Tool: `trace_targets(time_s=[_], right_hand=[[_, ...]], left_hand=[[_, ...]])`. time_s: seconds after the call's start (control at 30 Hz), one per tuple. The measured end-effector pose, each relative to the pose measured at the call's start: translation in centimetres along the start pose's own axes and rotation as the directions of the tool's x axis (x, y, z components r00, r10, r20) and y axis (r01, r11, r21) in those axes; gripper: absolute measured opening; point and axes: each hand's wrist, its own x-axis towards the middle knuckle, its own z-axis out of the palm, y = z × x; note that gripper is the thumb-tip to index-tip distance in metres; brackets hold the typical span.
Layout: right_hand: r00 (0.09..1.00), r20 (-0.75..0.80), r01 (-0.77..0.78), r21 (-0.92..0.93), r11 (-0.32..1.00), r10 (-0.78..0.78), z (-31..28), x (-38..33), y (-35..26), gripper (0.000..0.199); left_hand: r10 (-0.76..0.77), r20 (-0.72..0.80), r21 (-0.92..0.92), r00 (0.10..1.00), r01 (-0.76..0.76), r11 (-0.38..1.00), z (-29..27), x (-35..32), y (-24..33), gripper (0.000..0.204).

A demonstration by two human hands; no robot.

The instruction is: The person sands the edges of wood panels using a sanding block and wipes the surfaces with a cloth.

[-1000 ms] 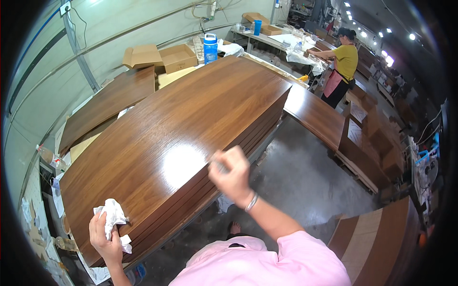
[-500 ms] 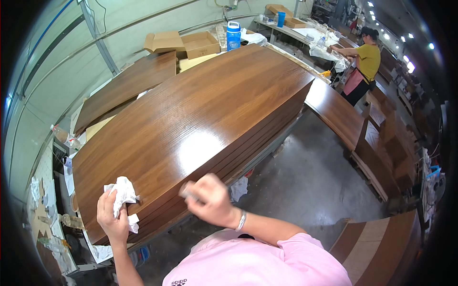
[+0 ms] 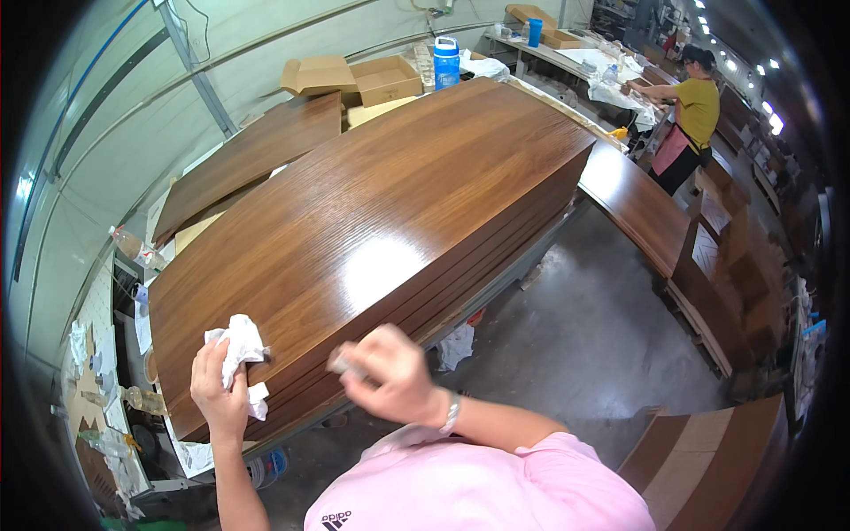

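A stack of large glossy brown wooden panels (image 3: 372, 212) fills the middle of the head view. My left hand (image 3: 220, 389) grips a crumpled white cloth (image 3: 239, 341) against the near left edge of the top panel. My right hand (image 3: 390, 372) is closed around a small pale object (image 3: 341, 361) just off the near edge of the stack; the object is blurred and I cannot tell what it is.
More brown panels (image 3: 248, 159) lie to the left and others (image 3: 633, 203) to the right. Cardboard boxes (image 3: 354, 80) and a blue-and-white jug (image 3: 446, 62) stand behind. A person in a yellow top (image 3: 691, 115) works at a far bench. A white rag (image 3: 456, 345) lies on the grey floor.
My right hand has come down from above the panel surface to the near edge, close to my chest. My left hand with the cloth has risen slightly along the panel's edge.
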Motion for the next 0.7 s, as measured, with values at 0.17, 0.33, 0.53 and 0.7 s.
trace_targets(time_s=[0.17,0.33,0.53,0.7], right_hand=[[0.94,-0.311,-0.217,-0.223,0.95,0.142,-7.3,3.1,3.8,0.015],[0.836,-0.505,-0.26,-0.018,0.965,0.216,-9.3,4.8,3.7,0.011],[0.813,-0.515,-0.343,-0.047,0.938,0.271,-11.4,4.0,6.8,0.014],[0.807,-0.501,-0.413,-0.1,0.905,0.313,-15.5,1.7,9.0,0.017]], left_hand=[[0.188,0.123,-0.109,0.974,-0.175,0.978,4.1,3.7,8.6,0.048],[0.532,0.129,-0.137,0.837,-0.516,0.846,13.4,7.6,16.1,0.052],[0.427,0.018,-0.103,0.904,-0.423,0.9,9.6,3.8,11.5,0.049],[0.162,-0.064,0.211,0.985,-0.146,0.967,-4.0,-6.6,-3.7,0.045]])
